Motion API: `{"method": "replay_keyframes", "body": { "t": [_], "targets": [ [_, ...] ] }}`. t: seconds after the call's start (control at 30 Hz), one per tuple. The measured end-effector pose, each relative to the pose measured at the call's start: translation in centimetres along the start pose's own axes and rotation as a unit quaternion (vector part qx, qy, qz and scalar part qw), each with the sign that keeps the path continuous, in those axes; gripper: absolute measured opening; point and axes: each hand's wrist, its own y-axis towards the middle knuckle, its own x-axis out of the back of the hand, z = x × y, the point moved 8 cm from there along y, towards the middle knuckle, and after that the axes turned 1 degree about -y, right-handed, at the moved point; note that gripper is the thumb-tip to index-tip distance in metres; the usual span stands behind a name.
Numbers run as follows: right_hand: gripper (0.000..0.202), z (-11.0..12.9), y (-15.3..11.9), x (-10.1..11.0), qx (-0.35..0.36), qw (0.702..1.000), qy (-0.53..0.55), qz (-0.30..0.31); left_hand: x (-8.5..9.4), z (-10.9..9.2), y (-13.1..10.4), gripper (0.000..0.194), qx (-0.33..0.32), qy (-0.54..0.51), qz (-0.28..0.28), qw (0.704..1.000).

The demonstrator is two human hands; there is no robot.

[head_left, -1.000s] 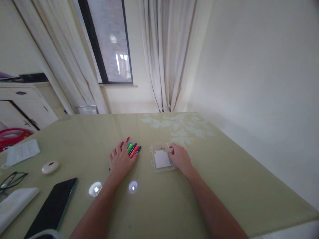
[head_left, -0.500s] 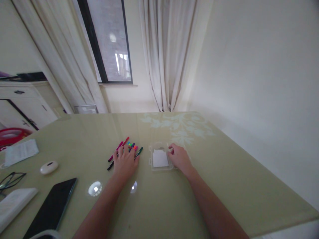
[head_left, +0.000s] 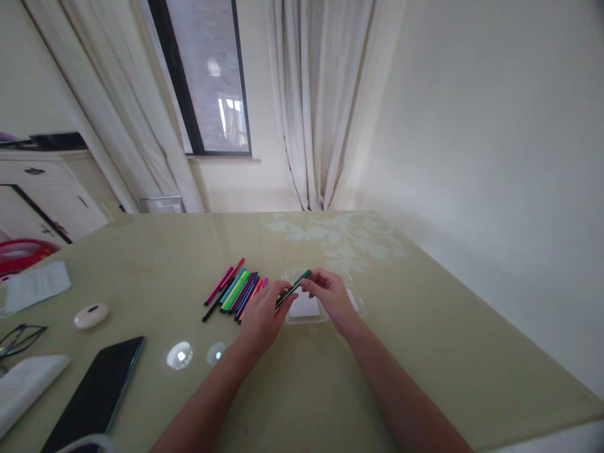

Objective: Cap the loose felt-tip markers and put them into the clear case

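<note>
A dark green marker pen (head_left: 293, 290) slants up to the right between my two hands. My left hand (head_left: 262, 314) pinches its lower part. The fingertips of my right hand (head_left: 329, 296) close on its upper end. Below the pen lies an open clear plastic case (head_left: 306, 319), partly covered by my hands. White paper (head_left: 303, 306) shows inside the case. To the left of my left hand, several colored marker pens (head_left: 231, 292) lie side by side on the table, in pink, red, black, blue, green, purple and orange.
Toward the left of the table (head_left: 155, 264) lie a dark phone or tablet (head_left: 97, 390), a white oval device (head_left: 91, 316), glasses (head_left: 21, 338), a white block (head_left: 31, 384) and a pale folded packet (head_left: 38, 286). A wall (head_left: 495, 189) runs along the right side.
My left hand has moved right from the marker pens, bringing the dark green one over the case. My right hand has shifted slightly left onto the pen's end.
</note>
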Motion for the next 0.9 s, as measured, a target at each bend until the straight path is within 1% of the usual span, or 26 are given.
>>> {"method": "replay_keyframes", "body": {
  "t": [0.1, 0.2, 0.27, 0.37, 0.43, 0.53, 0.6, 0.7, 0.77, 0.83, 0.9],
  "targets": [
    [0.023, 0.0, -0.1, 0.6, -0.026, 0.995, 0.088, -0.028, 0.2, -0.9, -0.2, 0.022, -0.037, -0.021, -0.011, 0.999],
    [0.025, -0.5, 0.0, 1.6, -0.06, 0.98, 0.172, -0.077, 0.3, -1.6, -0.2, 0.024, -0.071, -0.031, -0.002, 0.997],
    [0.029, -0.8, 0.0, 2.1, -0.07, 0.972, 0.201, -0.098, 0.3, -1.8, -0.4, 0.028, -0.083, -0.041, 0.007, 0.996],
    [0.039, -1.1, 0.1, 2.5, -0.07, 0.968, 0.212, -0.116, 0.3, -1.9, -0.6, 0.031, -0.092, -0.056, 0.019, 0.994],
    [0.046, -1.2, 0.1, 2.6, -0.063, 0.968, 0.207, -0.125, 0.2, -1.9, -0.6, 0.031, -0.091, -0.06, 0.033, 0.993],
    [0.051, -1.1, 0.1, 3.0, -0.046, 0.972, 0.183, -0.14, -0.2, -1.2, -0.3, 0.038, -0.069, -0.047, 0.074, 0.994],
    [0.05, -0.9, 0.1, 3.4, -0.033, 0.976, 0.146, -0.158, -0.7, -0.3, -0.2, 0.047, -0.053, -0.013, 0.104, 0.993],
    [0.047, -0.7, 0.1, 4.0, -0.021, 0.981, 0.075, -0.176, -1.9, 1.2, -0.3, 0.068, -0.036, 0.049, 0.154, 0.986],
    [0.046, -0.7, 0.3, 4.1, -0.018, 0.984, 0.039, -0.172, -2.8, 2.2, -0.7, 0.078, -0.02, 0.069, 0.185, 0.98],
    [0.046, -0.9, 0.4, 4.1, -0.014, 0.987, 0.009, -0.16, -3.5, 2.8, -1.1, 0.078, -0.005, 0.07, 0.199, 0.977],
    [0.046, -1.2, 0.7, 3.9, -0.013, 0.99, -0.016, -0.14, -4.0, 2.9, -1.4, 0.077, 0.005, 0.06, 0.202, 0.977]
  ]
}}
